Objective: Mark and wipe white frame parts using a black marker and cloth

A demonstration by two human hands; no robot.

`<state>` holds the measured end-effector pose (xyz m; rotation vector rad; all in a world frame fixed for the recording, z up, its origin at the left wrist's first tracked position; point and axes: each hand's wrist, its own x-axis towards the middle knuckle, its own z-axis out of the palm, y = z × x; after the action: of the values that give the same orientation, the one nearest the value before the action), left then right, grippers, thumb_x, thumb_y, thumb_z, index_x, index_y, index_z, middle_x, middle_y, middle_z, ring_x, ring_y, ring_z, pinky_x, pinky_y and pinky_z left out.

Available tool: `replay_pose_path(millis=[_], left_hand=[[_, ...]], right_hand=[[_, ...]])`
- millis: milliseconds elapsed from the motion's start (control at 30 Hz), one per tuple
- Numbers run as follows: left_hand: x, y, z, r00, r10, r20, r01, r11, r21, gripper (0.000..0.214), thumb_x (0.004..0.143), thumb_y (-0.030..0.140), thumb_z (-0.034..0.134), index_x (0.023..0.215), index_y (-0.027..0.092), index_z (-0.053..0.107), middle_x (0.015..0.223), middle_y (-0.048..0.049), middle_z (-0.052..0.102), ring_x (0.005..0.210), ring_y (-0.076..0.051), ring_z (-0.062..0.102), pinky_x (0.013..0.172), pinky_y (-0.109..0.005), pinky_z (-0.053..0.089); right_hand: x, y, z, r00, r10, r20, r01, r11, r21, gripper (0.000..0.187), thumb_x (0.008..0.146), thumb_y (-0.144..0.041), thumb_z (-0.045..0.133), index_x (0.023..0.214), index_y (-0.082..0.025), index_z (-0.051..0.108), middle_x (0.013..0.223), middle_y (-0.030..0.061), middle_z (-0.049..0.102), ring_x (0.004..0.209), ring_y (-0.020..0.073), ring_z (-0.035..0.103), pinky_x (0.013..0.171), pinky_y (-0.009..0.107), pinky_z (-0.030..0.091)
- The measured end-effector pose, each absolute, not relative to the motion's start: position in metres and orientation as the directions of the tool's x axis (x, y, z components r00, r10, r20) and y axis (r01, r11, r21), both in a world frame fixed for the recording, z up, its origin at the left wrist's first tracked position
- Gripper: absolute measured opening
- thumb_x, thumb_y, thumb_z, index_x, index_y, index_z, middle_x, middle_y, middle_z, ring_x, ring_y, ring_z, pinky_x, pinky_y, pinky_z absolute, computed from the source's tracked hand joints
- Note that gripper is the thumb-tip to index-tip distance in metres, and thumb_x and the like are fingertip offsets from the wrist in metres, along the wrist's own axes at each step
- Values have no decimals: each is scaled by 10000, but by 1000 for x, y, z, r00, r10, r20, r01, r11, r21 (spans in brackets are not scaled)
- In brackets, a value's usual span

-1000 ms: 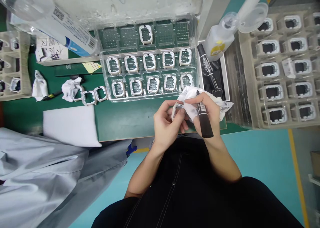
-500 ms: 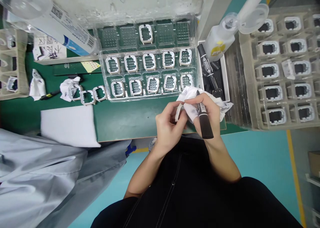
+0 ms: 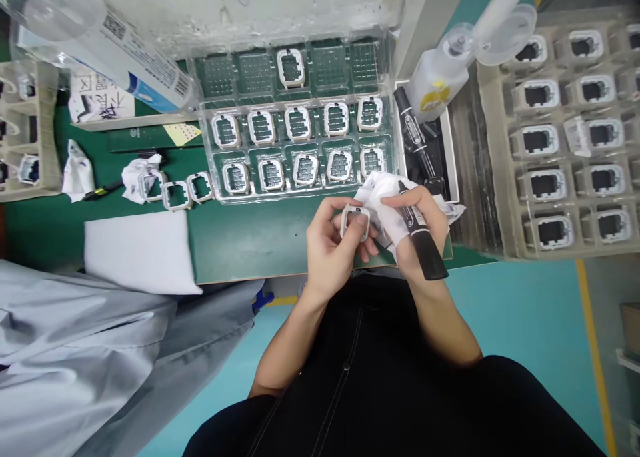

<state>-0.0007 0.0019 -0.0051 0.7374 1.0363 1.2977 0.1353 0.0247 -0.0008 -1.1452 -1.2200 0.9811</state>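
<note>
My left hand point(image 3: 330, 250) is closed around a small white rounded-square frame point(image 3: 344, 225), its open face turned up toward me. Just to the right, my right hand point(image 3: 425, 227) grips a black marker pen point(image 3: 425, 243) that slants down past the palm. The same hand also has a white cloth point(image 3: 387, 207) with dark smudges bunched under its fingers. Behind both hands lies a clear plastic tray point(image 3: 300, 143) whose pockets hold several similar frames; some back pockets hold none.
A box point(image 3: 453, 157) with black markers stands right of the tray, beside a white bottle point(image 3: 435, 83). Stacked trays of frames point(image 3: 510, 210) fill the right. To the left are a large bottle point(image 3: 150, 77), loose frames point(image 3: 177, 195), a white pad point(image 3: 143, 253) and another person's grey clothing point(image 3: 75, 350).
My left hand has turned the frame from edge-on to face-up. My right hand has moved slightly right, away from the frame, with the marker and cloth still in it.
</note>
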Motion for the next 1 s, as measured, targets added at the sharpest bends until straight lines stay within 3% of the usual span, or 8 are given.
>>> replay_pose_path(millis=[267,567,700,833,1000], left_hand=[[-1,1,-14,-27,993,-114,-434,91,896,338,1056,467,843,1207,255,627,895,-5,820,718,-171,821,608,-254,629],[-2,1,-14,-24,993,-117,-439,95,893,323,1060,464,836,1215,260,640,890,-6,830,714,-176,829,595,-253,630],[-3,0,-11,-30,982,-185,-458,151,876,347,1026,489,869,1177,265,651,836,2,829,657,-192,819,559,-272,634],[-5,2,-10,-36,972,-233,-473,188,860,398,983,522,902,1140,263,644,805,5,820,624,-200,809,523,-272,621],[-12,5,-8,8,977,-211,-479,189,857,440,957,548,917,1134,272,624,815,-1,816,683,-220,826,568,-307,662]], right_hand=[[130,23,-8,56,990,131,-197,140,-970,207,995,-449,887,991,-330,717,696,-56,687,494,164,644,452,344,557],[130,22,-3,64,990,125,-137,133,-982,247,992,-493,887,974,-324,709,691,-60,677,493,152,622,449,328,524],[133,23,-1,125,972,199,-13,202,-979,262,1011,-525,844,930,-299,740,671,-46,658,488,128,555,434,290,431],[137,23,-3,159,960,231,113,215,-970,283,998,-541,843,915,-284,759,724,-28,668,572,132,557,508,295,447],[137,22,-2,144,968,206,69,198,-978,271,998,-527,848,930,-280,757,707,-36,642,546,121,513,500,281,434]])
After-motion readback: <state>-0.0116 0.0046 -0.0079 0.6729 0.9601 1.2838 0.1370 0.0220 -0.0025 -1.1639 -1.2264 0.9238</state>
